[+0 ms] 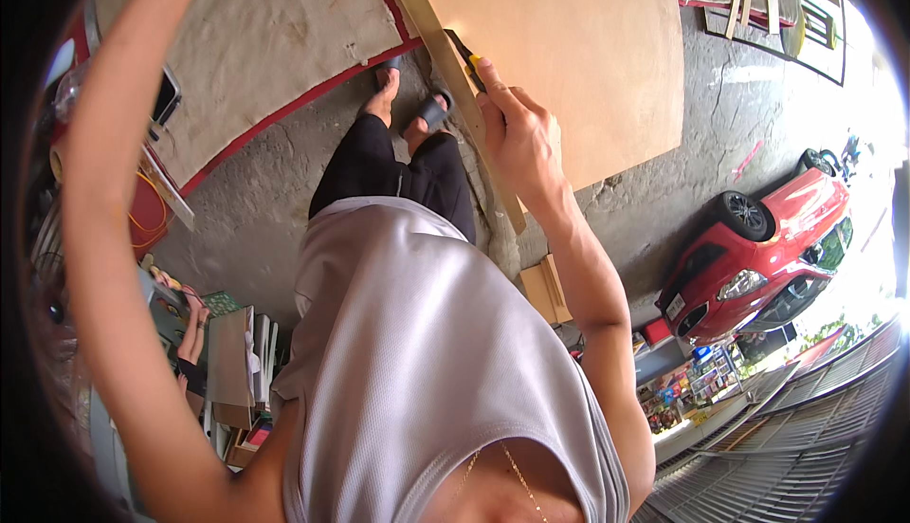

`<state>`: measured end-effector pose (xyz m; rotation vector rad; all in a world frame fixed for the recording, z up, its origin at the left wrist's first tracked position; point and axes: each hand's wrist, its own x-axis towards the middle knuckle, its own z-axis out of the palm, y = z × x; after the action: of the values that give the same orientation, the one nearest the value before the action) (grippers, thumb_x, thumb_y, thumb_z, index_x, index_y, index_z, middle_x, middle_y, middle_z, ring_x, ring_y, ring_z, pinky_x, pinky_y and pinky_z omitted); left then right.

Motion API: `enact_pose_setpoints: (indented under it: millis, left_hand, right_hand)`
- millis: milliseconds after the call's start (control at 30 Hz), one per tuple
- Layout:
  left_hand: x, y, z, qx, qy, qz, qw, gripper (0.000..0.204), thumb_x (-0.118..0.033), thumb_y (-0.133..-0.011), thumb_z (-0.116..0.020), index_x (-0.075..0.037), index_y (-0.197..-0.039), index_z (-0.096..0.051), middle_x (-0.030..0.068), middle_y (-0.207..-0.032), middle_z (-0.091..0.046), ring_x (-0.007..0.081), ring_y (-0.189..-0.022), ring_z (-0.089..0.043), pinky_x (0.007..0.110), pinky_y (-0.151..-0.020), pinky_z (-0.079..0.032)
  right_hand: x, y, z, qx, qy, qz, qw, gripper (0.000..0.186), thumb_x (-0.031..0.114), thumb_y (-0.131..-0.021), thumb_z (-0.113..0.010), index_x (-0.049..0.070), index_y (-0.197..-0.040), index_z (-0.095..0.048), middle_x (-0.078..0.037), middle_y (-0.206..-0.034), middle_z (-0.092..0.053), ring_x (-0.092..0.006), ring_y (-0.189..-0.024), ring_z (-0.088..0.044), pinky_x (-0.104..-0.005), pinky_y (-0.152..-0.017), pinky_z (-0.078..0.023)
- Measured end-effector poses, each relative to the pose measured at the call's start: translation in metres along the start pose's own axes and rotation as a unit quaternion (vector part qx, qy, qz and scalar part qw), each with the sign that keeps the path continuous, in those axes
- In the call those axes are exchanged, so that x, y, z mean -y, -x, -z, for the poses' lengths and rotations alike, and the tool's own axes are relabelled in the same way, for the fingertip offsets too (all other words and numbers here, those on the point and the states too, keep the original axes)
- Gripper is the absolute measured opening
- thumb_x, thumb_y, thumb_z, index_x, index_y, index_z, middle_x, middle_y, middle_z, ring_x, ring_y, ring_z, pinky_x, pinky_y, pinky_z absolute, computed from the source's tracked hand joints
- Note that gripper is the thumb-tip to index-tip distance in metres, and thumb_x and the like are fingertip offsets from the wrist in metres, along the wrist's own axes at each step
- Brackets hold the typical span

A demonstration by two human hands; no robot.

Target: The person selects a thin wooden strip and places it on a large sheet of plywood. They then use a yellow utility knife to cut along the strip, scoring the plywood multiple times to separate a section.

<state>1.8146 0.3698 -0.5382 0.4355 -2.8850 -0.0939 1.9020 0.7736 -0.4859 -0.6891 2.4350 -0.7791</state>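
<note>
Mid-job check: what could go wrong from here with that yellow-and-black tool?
1. The right hand grips the yellow-and-black tool, seemingly a cutter, at the wooden strip; a slip might mark the wood sheet.
2. The left hand is out of view, so I can't tell whether it is clear of the tool.
3. The feet, partly bare in dark sandals, stand near the strip; a dropped tool could hurt them.

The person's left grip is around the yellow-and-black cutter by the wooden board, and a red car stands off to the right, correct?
Not quite: the head view shows the right grip around the cutter; the left one is out of the picture. The wooden board and the red car off to the right are as you say.
</note>
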Motion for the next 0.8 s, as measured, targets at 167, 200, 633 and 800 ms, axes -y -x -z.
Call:
enact_pose_setpoints:
  millis: [167, 200, 633, 800]
  left_hand:
    - [-0.115, 0.122, 0.038, 0.042, 0.306, 0.137, 0.941, 0.053, -0.019, -0.069, -0.077, 0.003, -0.115, -0.062, 0.0211, -0.105, -0.065, 0.0323, -0.095, -0.064, 0.037, -0.083, -0.052]
    - [-0.13, 0.158, 0.037, 0.075, 0.354, 0.16, 0.919, 0.059, -0.024, -0.071, -0.079, 0.002, -0.122, -0.06, 0.0207, -0.105, -0.065, 0.0272, -0.093, -0.065, 0.037, -0.083, -0.052]
    - [-0.247, 0.262, 0.009, 0.043, 0.439, 0.309, 0.842, 0.054, -0.015, -0.078, -0.073, 0.0, -0.127, -0.057, 0.0153, -0.095, -0.071, 0.0212, -0.083, -0.071, 0.031, -0.072, -0.056]
    - [-0.249, 0.264, -0.005, 0.0, 0.437, 0.345, 0.831, 0.053, -0.015, -0.077, -0.073, -0.003, -0.126, -0.058, 0.0108, -0.089, -0.072, 0.021, -0.085, -0.071, 0.031, -0.073, -0.055]
  right_hand:
    - [-0.006, -0.001, -0.003, -0.024, 0.007, 0.011, 1.0, 0.036, 0.011, -0.091, -0.059, 0.01, -0.127, -0.06, -0.018, -0.074, -0.062, -0.0322, -0.061, -0.062, -0.0397, -0.056, -0.048]
    - [-0.007, -0.001, -0.002, -0.019, 0.009, 0.028, 0.999, 0.036, 0.011, -0.091, -0.059, 0.01, -0.126, -0.06, -0.018, -0.073, -0.062, -0.0327, -0.061, -0.062, -0.0401, -0.056, -0.048]
    - [-0.027, -0.009, -0.009, -0.053, 0.039, 0.134, 0.989, 0.033, 0.018, -0.089, -0.056, 0.008, -0.12, -0.063, -0.022, -0.075, -0.065, -0.0371, -0.068, -0.067, -0.0447, -0.059, -0.053]
    - [-0.033, -0.007, -0.016, -0.109, -0.004, 0.197, 0.974, 0.032, 0.022, -0.089, -0.061, 0.006, -0.117, -0.064, -0.023, -0.071, -0.065, -0.0291, -0.063, -0.07, -0.0426, -0.053, -0.053]
